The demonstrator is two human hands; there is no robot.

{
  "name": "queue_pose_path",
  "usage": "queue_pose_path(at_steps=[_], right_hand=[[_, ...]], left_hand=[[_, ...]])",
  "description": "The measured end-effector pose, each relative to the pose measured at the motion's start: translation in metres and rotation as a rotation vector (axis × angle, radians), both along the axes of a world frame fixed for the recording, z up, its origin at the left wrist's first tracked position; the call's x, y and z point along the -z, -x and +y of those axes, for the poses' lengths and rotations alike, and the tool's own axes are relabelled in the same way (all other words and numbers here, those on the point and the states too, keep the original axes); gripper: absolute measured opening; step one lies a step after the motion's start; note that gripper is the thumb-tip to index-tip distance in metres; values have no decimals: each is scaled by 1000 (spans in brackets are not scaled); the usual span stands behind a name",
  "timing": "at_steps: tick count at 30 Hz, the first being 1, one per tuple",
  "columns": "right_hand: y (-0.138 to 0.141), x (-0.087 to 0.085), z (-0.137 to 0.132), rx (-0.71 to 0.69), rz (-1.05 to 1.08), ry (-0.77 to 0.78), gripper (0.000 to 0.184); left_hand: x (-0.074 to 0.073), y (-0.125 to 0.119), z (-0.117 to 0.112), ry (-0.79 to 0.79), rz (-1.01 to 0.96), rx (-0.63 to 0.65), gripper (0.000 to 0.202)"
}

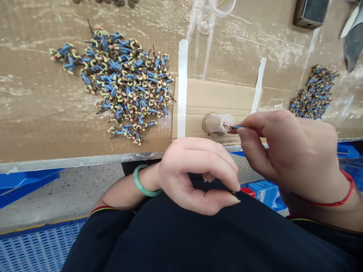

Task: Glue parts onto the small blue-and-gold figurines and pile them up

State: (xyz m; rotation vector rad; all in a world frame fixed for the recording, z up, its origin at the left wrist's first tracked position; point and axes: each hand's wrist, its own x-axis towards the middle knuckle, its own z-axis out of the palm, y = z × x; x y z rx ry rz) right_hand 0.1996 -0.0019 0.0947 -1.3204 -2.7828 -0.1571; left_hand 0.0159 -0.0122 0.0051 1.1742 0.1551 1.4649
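My right hand (289,151) pinches a small painted figure (237,127), of which only a blue and brown end shows past the thumb and finger. That end points into the mouth of a small clear plastic cup (217,123), which appears tipped toward me on the cardboard. Closer to my body, my left hand (201,173) is closed in a pinch. A tiny dark and yellowish bit (234,192) shows between its fingertips, too small to name. To the left lies a big heap of miniature figures (127,83) in blue, pale yellow and brown.
At the far right sits a smaller pile of similar figures (314,94). White tape strips (183,87) flank the cardboard patch (218,90). A clear round container (222,7) and a dark block (310,13) stand at the back. Blue bins (263,192) are below the table edge (85,161).
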Motion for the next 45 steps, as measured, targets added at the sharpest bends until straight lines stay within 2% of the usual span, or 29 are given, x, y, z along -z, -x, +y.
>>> queue_pose_path(at_steps=[35, 45], right_hand=[[0, 1, 0, 4, -26, -34, 16], [2, 0, 2, -4, -11, -12, 14]], left_hand=[[-1, 5, -1, -7, 103, 10, 12], [4, 2, 2, -30, 121, 47, 12]])
